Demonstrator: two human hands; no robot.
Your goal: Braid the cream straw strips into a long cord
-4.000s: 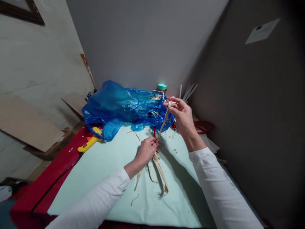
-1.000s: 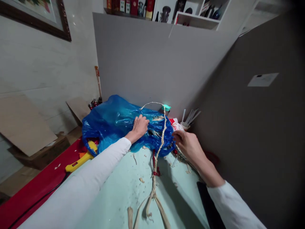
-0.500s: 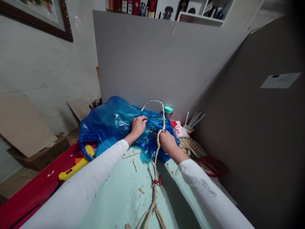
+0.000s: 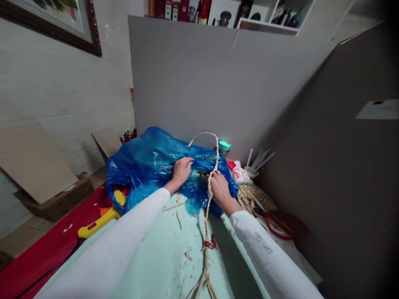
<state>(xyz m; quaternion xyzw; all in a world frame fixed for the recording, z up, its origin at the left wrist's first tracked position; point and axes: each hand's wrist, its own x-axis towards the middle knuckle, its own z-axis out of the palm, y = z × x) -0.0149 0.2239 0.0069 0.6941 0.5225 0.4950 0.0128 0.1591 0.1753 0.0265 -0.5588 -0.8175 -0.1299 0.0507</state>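
A crumpled blue plastic bag (image 4: 145,155) lies across the far part of the pale green tabletop. My left hand (image 4: 182,171) is closed in a pinch on the bag's upper side. Just right of the bag's dark opening, my right hand (image 4: 220,187) has its fingers curled on the plastic; its fingertips are partly hidden. A braided straw-coloured cord (image 4: 207,216) runs over the table and past my right fingers, its thin end curving above the bag. Red string (image 4: 210,242) is tied round the braid, below which the strands spread loose.
At left, a yellow-handled tool (image 4: 99,222) with a black cable lies by a red cloth (image 4: 67,232). To the right stand a green-lidded container (image 4: 224,146), a cup of white sticks (image 4: 252,171), loose straw strands (image 4: 246,201) and red loops (image 4: 279,226). Grey panels (image 4: 224,83) enclose the table.
The view has shifted slightly, moving most things a little right and down. My right hand has turned slightly at the bag's opening; my left hand keeps its place on the bag.
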